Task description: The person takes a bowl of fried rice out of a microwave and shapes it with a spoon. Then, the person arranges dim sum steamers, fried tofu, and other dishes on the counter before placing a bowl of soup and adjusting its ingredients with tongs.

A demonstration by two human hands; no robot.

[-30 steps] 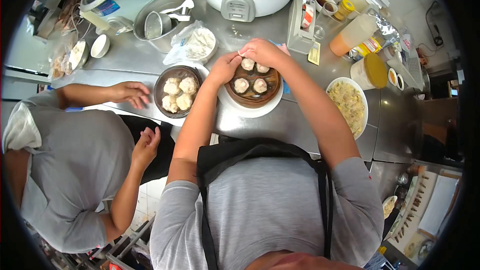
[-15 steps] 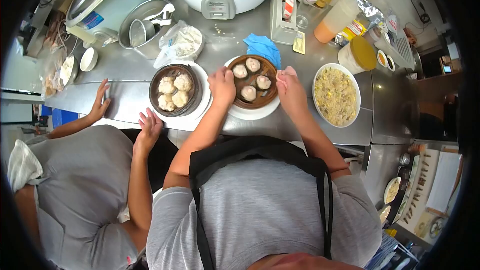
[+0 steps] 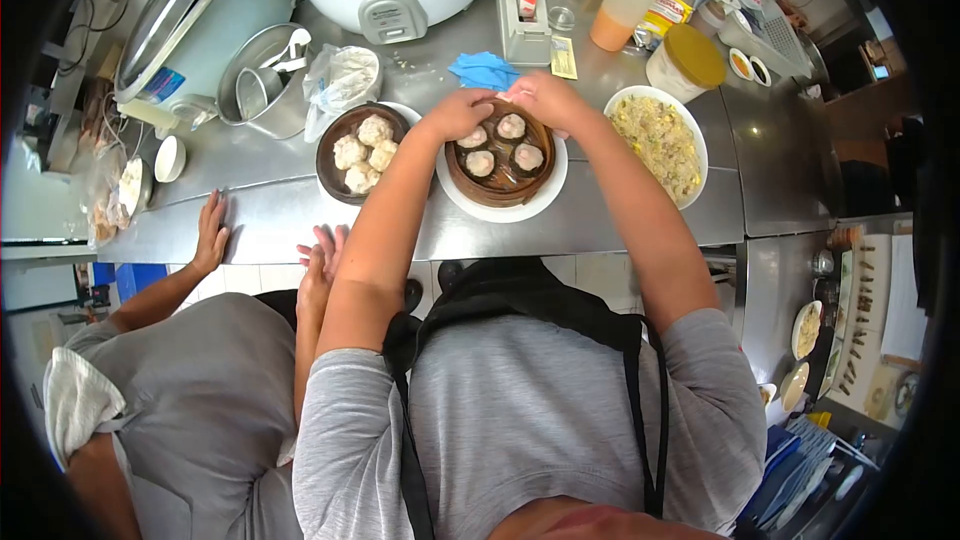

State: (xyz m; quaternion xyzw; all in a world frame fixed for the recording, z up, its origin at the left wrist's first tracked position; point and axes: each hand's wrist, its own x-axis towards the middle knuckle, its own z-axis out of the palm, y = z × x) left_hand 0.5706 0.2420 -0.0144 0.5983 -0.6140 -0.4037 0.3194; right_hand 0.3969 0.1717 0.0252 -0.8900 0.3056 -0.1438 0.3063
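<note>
Four pink-topped dumplings (image 3: 528, 158) are held in a round brown basket (image 3: 482, 192), which is set on a white plate (image 3: 556, 184) at the middle of the frame, a little above centre. The far rim of the basket is reached by both hands. By the left hand (image 3: 462, 113), the upper-left rim is covered with bent fingers; whether the rim is firmly grasped cannot be told. By the right hand (image 3: 546, 102), the upper-right rim is partly hidden; its grip is nearly closed, with a small pale scrap (image 3: 506, 96) seen at the fingertips, though whether it is pinched cannot be told.

Just beyond the hands, a crumpled blue cloth (image 3: 482, 71) is seen on the steel desk (image 3: 590, 212). To the left, a darker basket (image 3: 323, 162) is filled with whitish dumplings (image 3: 350, 151), partly hidden by the left forearm. Right of centre, a white bowl (image 3: 702, 156) is heaped with fried rice (image 3: 652, 145). At lower left, a co-worker's hand (image 3: 209, 236) is rested at the desk's edge.
</note>
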